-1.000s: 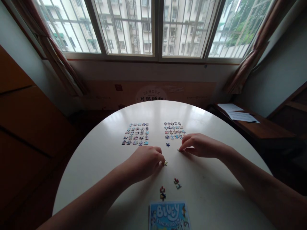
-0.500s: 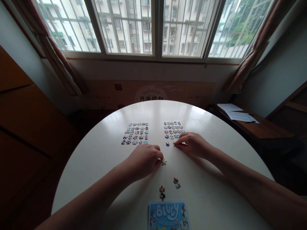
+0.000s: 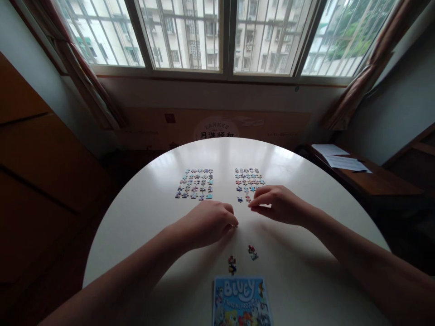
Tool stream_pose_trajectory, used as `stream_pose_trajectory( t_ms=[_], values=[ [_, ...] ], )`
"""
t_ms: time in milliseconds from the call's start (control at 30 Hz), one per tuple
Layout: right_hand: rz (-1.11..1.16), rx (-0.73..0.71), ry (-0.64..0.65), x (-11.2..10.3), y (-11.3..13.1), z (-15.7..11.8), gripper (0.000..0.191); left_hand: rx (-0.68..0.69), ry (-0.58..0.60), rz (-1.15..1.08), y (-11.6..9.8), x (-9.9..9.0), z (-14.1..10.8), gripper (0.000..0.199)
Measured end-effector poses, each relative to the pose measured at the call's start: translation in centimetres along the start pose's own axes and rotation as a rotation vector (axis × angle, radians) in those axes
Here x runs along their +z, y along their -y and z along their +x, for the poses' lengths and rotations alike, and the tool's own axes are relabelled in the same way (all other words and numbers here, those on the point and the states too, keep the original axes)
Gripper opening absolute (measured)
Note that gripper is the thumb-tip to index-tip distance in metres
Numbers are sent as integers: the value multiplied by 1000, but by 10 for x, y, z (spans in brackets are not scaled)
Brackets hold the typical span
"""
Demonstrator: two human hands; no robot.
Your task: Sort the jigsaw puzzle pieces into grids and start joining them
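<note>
My left hand (image 3: 214,222) is closed in a pinch over the middle of the white round table (image 3: 136,240). A jigsaw puzzle piece is at its fingertips, nearly all covered by them. Just behind, my right hand (image 3: 277,203) hovers with thumb and forefinger slightly apart and nothing visible between them. Beside those fingertips a small reddish puzzle piece (image 3: 248,198) lies in the front row of the right group of puzzle pieces (image 3: 249,176). A dark blue piece (image 3: 239,198) sits to its left. Another group of pieces (image 3: 195,183) is laid out in rows on the left.
Two joined-looking clusters of pieces, one (image 3: 252,252) and another (image 3: 232,264), lie nearer to me. A blue Bluey picture card (image 3: 242,301) is at the front. Papers (image 3: 343,160) rest on a wooden desk (image 3: 384,181) to the right. Barred windows and curtains stand behind.
My right fingers have let go of the reddish piece and drawn slightly off it. My left hand has shifted a little right, and its yellowish piece is now mostly hidden. The view has tilted slightly.
</note>
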State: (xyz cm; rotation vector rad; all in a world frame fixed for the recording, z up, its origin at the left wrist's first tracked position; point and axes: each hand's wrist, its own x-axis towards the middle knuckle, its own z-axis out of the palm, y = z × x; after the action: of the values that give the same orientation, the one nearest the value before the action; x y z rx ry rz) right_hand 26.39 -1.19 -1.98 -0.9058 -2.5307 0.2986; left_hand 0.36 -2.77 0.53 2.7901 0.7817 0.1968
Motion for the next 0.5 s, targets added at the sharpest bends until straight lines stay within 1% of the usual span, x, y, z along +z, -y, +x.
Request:
stream_pose_trajectory(
  t_ms=[67,100,200,267,333,400,500],
  values=[
    [46,-113,130,-5,20,-2,18,-2,18,-9,1,-1,0,26],
    [60,-149,169,-5,31,-2,18,-11,22,-10,1,-1,0,26],
    [96,-251,286,2,58,-4,23,-39,13,-3,6,1,0,26],
    [81,-288,333,10,70,-4,24,-41,-5,6,8,3,-1,26],
    [56,-300,347,15,75,-3,24,-29,-21,10,10,4,-2,26],
    [16,-284,330,17,74,-1,23,-12,-19,10,10,4,-3,24],
    [-68,-182,290,11,66,2,23,6,-16,7,8,2,-4,21]
  ],
)
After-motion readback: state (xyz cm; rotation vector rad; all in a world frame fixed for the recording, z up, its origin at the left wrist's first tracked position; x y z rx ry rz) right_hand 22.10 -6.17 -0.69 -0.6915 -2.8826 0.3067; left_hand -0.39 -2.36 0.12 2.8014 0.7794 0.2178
